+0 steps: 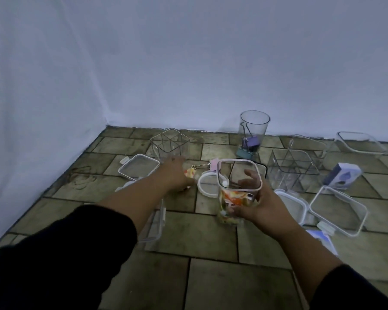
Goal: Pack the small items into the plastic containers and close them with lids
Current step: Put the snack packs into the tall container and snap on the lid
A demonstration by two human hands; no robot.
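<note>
Tiled floor (211, 276): tall square container (230, 193) upright, mouth up, gripped by right hand (262, 204). Left hand (175, 173) state: cannot tell.

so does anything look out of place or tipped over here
Nothing looks spilled or damaged. Clear white-rimmed plastic lids lie loose on the brown tiled floor among open containers, and a pink metal binder clip lies unpacked, which suits packing under way.

Left hand (176, 174) fingertips: blurred, grip indet.

Bare indoor room corner, worn tiled floor (211, 287), plain white walls (188, 63)
</note>
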